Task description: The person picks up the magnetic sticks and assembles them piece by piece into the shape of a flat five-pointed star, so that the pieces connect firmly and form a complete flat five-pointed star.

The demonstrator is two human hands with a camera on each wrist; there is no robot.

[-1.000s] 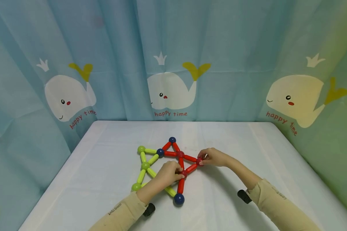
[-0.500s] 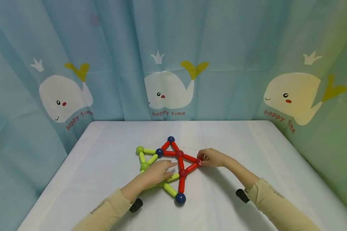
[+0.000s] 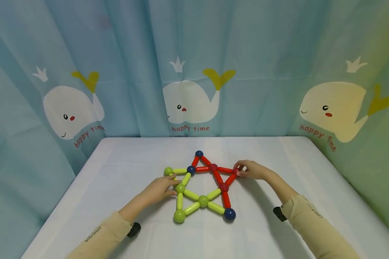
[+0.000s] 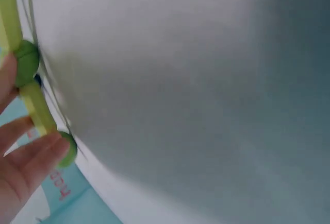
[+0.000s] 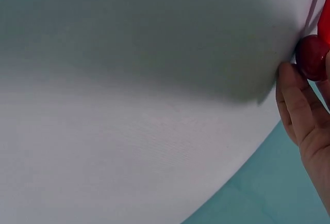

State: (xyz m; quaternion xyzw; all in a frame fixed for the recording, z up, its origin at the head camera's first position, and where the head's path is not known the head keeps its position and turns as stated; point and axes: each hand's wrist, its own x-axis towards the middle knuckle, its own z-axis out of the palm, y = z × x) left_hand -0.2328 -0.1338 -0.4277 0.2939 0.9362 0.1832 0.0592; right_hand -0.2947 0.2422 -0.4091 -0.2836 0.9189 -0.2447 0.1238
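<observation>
A flat star-like frame of toy building rods and balls lies on the table in the head view. Its left and lower parts have lime green rods (image 3: 190,195) and green balls (image 3: 203,201); red rods (image 3: 217,177) form the right and upper parts. My left hand (image 3: 158,189) touches the frame's left side. In the left wrist view its fairly straight fingers rest at a green end ball (image 4: 68,149), with the thumb by another green ball (image 4: 27,63). My right hand (image 3: 253,169) pinches the red ball (image 5: 311,57) at the right tip.
Dark blue balls (image 3: 229,214) sit at several joints of the frame. White cloth covers the table (image 3: 265,151). Pale blue curtains (image 3: 259,43) printed with whales stand behind and beside it. A black wrist device (image 3: 134,230) shows under each sleeve.
The frame has shifted right and turned. My left hand has moved from a red ball on the frame's right to its left edge. My right hand keeps the red tip ball, moving slightly right and away.
</observation>
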